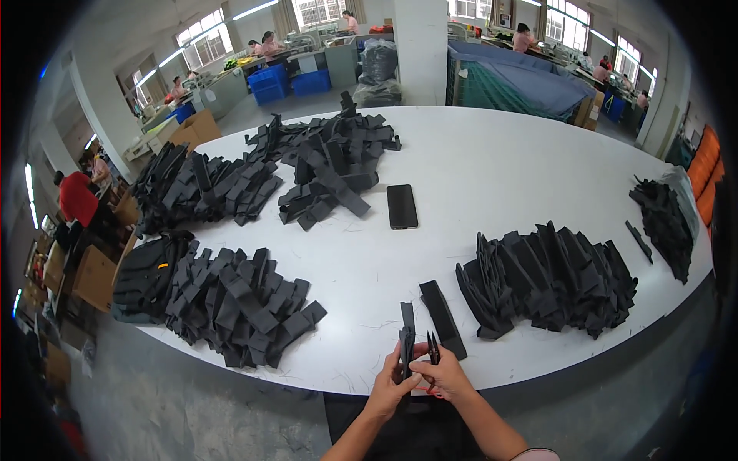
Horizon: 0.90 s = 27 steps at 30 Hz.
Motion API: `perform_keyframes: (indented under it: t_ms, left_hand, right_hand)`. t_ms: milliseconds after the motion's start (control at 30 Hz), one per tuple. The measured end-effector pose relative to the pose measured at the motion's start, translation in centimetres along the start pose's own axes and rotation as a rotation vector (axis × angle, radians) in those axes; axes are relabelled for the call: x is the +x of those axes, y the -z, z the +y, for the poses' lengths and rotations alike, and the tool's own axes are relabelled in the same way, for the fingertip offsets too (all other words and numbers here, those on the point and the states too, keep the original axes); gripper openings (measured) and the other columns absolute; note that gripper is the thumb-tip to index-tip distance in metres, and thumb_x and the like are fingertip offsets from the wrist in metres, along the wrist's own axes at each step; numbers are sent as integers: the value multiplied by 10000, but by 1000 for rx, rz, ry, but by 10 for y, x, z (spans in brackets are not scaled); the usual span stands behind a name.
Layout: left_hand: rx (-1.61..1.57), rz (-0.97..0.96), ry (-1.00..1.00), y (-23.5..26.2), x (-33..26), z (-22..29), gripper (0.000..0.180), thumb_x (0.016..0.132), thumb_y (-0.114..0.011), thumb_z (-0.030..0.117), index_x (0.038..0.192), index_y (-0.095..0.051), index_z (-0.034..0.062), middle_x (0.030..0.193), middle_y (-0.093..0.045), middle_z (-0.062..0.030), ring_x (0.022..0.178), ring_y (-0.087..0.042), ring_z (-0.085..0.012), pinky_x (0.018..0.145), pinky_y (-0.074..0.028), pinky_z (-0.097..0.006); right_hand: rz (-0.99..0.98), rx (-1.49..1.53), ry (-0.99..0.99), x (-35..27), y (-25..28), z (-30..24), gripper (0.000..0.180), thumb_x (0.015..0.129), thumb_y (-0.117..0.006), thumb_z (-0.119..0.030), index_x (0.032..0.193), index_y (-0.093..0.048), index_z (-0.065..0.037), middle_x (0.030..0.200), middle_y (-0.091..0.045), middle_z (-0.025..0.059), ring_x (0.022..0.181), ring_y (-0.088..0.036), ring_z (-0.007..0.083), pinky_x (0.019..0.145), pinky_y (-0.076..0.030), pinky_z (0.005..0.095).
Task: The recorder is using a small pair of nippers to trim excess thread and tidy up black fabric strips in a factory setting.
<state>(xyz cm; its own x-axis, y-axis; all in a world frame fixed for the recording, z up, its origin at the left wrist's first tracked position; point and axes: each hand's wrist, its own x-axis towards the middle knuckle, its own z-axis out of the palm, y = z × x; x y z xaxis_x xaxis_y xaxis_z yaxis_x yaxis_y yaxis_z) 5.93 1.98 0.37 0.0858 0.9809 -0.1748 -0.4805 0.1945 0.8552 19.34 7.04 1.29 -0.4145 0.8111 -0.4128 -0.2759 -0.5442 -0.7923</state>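
My left hand [390, 386] is closed on a dark grey fabric strip [407, 316], which stands up between its fingers at the table's near edge. Close beside it, my right hand [448, 376] grips small black thread snips [433, 347] with the pointed tips upward. The thumbs of both hands come together at the lower part of the strip. Something thin and red shows under my right hand. Just beyond that hand, one flat dark strip [443, 318] lies on the table, and a large bundle of similar strips [547, 283] is to its right.
The white table [492, 192] carries heaps of dark strips at left [238, 307] and far left [330, 161]. A black phone [401, 207] lies mid-table. There is a black backpack [150, 276] at the left edge and a dark pile [667, 223] at the right. People work beyond.
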Motion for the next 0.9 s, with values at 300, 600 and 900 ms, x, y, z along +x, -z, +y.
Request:
perform_keyframes:
  t_ms: [300, 600, 900]
  left_hand:
    - [433, 251, -264, -15, 10, -25, 587, 852, -512, -2, 1399, -301, 31, 1261, -482, -167, 1069, -532, -194, 918, -411, -303]
    - [728, 238, -382, 30, -2, -9, 269, 832, -555, -5, 1090, -623, 26, 1117, -620, -135, 1060, -581, -226, 911, -444, -311]
    - [113, 277, 151, 20, 0, 12, 350, 957, -494, 348, 920, -621, 25, 764, -573, 23, 681, -480, -42, 605, -401, -213]
  right_hand:
    - [402, -590, 629, 21, -14, 24, 310, 661, -558, 65, 966, -532, 18, 829, -503, 54, 712, -506, 109, 634, -422, 248]
    - [319, -711, 518, 1, 1, 21, 381, 648, -560, 47, 1017, -638, -9, 801, -638, 96, 570, -532, 133, 517, -417, 263]
    - [-64, -229, -81, -10, 8, 4, 258, 752, -617, -91, 994, -613, 0, 648, -510, 32, 578, -474, 82, 523, -371, 225]
